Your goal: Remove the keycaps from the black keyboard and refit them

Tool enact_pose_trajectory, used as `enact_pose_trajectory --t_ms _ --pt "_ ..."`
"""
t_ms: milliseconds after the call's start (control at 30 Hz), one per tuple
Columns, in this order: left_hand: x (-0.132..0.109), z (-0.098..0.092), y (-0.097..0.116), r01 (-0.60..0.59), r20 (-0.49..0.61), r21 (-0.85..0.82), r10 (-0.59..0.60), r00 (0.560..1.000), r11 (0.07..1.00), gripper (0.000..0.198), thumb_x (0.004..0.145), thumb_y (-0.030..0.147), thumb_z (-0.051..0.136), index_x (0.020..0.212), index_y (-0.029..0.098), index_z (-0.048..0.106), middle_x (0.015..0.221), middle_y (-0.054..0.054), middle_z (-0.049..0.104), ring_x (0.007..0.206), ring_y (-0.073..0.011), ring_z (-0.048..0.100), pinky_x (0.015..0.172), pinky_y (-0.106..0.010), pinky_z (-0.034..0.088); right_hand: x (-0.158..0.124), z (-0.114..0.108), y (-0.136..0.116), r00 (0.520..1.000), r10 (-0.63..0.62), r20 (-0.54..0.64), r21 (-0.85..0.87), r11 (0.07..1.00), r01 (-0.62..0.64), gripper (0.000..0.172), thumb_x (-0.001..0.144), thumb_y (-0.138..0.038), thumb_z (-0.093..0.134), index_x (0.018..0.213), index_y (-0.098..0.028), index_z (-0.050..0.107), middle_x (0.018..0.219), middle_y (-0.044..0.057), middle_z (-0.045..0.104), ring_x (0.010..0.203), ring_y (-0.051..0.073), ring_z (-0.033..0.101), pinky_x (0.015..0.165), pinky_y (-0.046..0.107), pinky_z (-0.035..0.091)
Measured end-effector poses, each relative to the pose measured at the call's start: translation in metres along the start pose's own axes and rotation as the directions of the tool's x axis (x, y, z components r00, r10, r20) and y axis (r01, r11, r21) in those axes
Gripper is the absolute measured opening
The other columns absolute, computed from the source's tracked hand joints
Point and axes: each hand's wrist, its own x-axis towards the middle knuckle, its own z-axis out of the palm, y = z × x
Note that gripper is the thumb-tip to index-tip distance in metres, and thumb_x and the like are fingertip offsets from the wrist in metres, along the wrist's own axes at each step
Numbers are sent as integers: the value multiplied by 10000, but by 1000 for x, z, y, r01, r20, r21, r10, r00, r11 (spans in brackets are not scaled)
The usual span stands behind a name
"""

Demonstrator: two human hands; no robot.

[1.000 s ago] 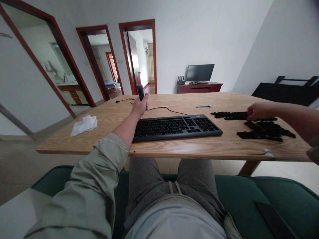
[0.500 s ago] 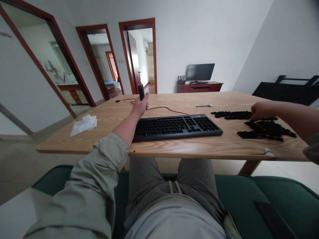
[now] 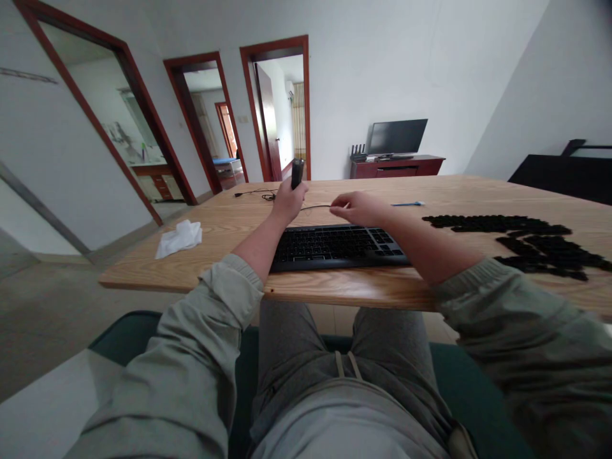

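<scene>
The keyboard (image 3: 329,248) is lying flat on the counter (image 3: 229,233) in front of the person, nearer to them than both hands. The left hand (image 3: 289,201) is closing its fingers firmly around a black tool (image 3: 297,172), which is standing nearly upright with its top sticking out above the fist; this hand is resting or hovering just beyond the keyboard's far left corner, and its forearm is running past the left end. The right hand (image 3: 358,208) is hanging at the keyboard's far edge, its fingers bent and the thumb and forefinger coming close together; whether it is pinching anything small cannot be told. Its forearm is crossing over the keyboard's right end and hiding part of it. A thin cable (image 3: 315,206) is showing between the two hands, close to the right fingertips. Off to the right, black pieces (image 3: 488,224) are lying in rows and a cluster, well apart from both hands. A blue stick (image 3: 408,204) is lying beyond the right wrist, and a crumpled tissue (image 3: 179,238) is sitting at the left.
</scene>
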Motion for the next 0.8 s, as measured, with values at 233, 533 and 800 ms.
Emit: enact_pose_trajectory --t_ms 233,533,800 --pt "-1 -1 16 25 -23 -157 -29 999 987 88 833 225 526 757 183 509 676 -3 569 547 -99 550 525 -242 434 7 57 -20 998 -12 63 65 998 8 423 972 -319 326 974 -165 720 1148 119 706 1063 256 621 931 318 441" --pt "-10 -1 49 161 182 -217 -122 976 963 172 913 306 504 790 207 435 517 84 314 356 -42 260 383 -198 248 0 54 -7 995 -41 89 85 996 34 427 937 -283 324 1017 -157 723 1124 108 716 1048 244 632 907 300 446" --pt "-15 6 16 148 354 -129 -94 930 981 153 832 221 490 689 197 440 588 20 467 466 -94 435 470 -248 380 -5 41 -6 962 6 -273 305 949 81 420 906 -375 434 1176 -143 656 1108 110 704 996 238 621 883 346 463"
